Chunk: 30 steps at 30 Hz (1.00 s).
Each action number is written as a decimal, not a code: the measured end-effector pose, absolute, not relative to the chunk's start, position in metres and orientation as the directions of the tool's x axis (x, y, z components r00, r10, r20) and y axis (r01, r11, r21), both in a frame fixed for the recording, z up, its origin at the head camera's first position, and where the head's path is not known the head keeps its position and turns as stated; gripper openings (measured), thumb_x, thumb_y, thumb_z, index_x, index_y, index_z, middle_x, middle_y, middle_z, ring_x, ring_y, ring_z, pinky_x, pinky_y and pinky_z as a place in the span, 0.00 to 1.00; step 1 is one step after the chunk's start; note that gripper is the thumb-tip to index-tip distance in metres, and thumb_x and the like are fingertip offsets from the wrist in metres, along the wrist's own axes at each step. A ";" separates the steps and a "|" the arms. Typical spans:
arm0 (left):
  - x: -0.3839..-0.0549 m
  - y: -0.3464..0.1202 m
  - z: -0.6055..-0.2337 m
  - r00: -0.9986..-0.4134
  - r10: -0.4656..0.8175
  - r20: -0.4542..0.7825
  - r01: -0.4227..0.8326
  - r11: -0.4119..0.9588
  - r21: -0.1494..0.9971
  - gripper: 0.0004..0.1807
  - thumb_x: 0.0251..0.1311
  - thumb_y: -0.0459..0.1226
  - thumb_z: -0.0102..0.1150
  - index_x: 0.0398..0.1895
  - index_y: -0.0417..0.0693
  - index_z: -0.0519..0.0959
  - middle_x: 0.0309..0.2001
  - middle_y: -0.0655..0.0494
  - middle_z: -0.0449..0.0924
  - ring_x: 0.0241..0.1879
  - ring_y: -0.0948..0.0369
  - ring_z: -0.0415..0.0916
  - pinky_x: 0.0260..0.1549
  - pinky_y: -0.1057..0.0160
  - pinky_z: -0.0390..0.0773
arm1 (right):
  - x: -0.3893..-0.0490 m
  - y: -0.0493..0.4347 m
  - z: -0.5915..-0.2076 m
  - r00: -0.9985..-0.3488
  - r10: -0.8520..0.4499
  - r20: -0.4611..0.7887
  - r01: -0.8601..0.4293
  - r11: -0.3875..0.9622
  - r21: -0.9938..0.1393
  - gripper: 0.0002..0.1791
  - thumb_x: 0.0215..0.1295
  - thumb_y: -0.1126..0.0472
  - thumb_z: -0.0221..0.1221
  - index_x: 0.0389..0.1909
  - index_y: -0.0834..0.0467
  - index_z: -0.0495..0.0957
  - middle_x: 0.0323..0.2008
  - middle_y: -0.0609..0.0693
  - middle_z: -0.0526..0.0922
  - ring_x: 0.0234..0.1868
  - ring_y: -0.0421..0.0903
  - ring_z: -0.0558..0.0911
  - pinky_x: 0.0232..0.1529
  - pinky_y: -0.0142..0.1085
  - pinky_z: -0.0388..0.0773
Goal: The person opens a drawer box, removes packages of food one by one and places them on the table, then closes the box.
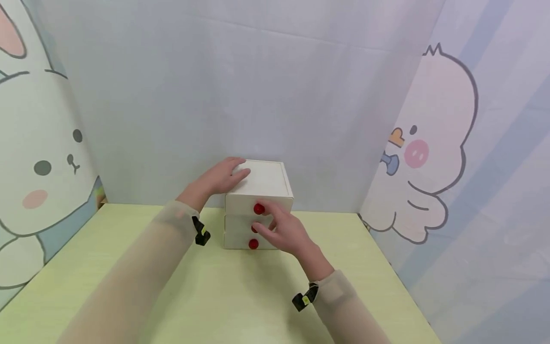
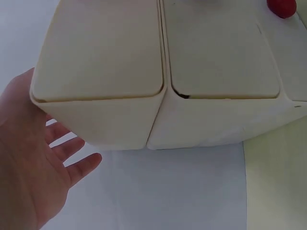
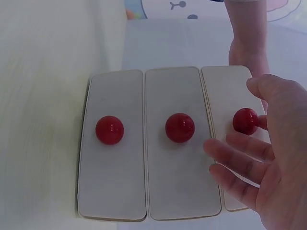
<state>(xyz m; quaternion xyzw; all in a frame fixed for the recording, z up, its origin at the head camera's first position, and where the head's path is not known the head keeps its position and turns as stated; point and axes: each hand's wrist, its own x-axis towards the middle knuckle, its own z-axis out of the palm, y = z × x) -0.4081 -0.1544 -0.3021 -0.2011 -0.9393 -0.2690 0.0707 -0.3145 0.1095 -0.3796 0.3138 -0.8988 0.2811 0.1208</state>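
Knob [image 1: 259, 209], red, topmost of three stacked, on box [image 1: 266, 179] near desk's [image 1: 215, 296] far edge. Lies just left of right hand [image 1: 287, 231], which I log nearer: index at knob, fingers spread. Left hand [image 1: 221, 177]: spread, at box's top left edge.

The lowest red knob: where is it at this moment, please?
In the head view, the lowest red knob is below and slightly left of the picture's centre, on the bottom drawer of the white box, left of the right hand.
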 end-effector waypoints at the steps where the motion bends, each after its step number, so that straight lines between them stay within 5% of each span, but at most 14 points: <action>1: -0.411 -0.154 -0.303 -0.912 0.332 0.242 0.410 0.770 0.488 0.39 0.86 0.58 0.43 0.87 0.43 0.61 0.86 0.40 0.59 0.87 0.41 0.54 0.86 0.39 0.56 | -0.315 0.108 -0.380 -0.775 -0.496 0.392 -0.631 0.645 -0.432 0.34 0.78 0.45 0.66 0.80 0.47 0.70 0.62 0.50 0.84 0.34 0.37 0.86 0.40 0.35 0.86; 8: -0.424 -0.145 -0.308 -0.910 0.336 0.241 0.414 0.737 0.535 0.37 0.84 0.56 0.47 0.85 0.43 0.66 0.85 0.40 0.63 0.87 0.42 0.56 0.86 0.40 0.56 | -0.321 0.099 -0.386 -0.770 -0.478 0.422 -0.635 0.640 -0.433 0.29 0.78 0.50 0.66 0.75 0.49 0.73 0.56 0.50 0.86 0.31 0.36 0.84 0.38 0.33 0.84; 17: -0.427 -0.141 -0.307 -0.896 0.415 0.156 0.435 0.754 0.492 0.34 0.84 0.52 0.48 0.85 0.48 0.67 0.89 0.44 0.54 0.90 0.38 0.37 0.88 0.36 0.43 | -0.330 0.089 -0.387 -0.739 -0.412 0.533 -0.654 0.627 -0.422 0.22 0.76 0.59 0.68 0.67 0.51 0.79 0.50 0.50 0.90 0.36 0.45 0.89 0.40 0.37 0.87; 30: -0.428 -0.143 -0.308 -0.902 0.413 0.127 0.414 0.744 0.524 0.34 0.84 0.54 0.46 0.85 0.50 0.68 0.89 0.47 0.56 0.90 0.41 0.41 0.88 0.38 0.47 | -0.337 0.083 -0.394 -0.690 -0.354 0.631 -0.681 0.613 -0.401 0.18 0.72 0.63 0.72 0.59 0.53 0.84 0.42 0.50 0.91 0.36 0.46 0.90 0.38 0.35 0.89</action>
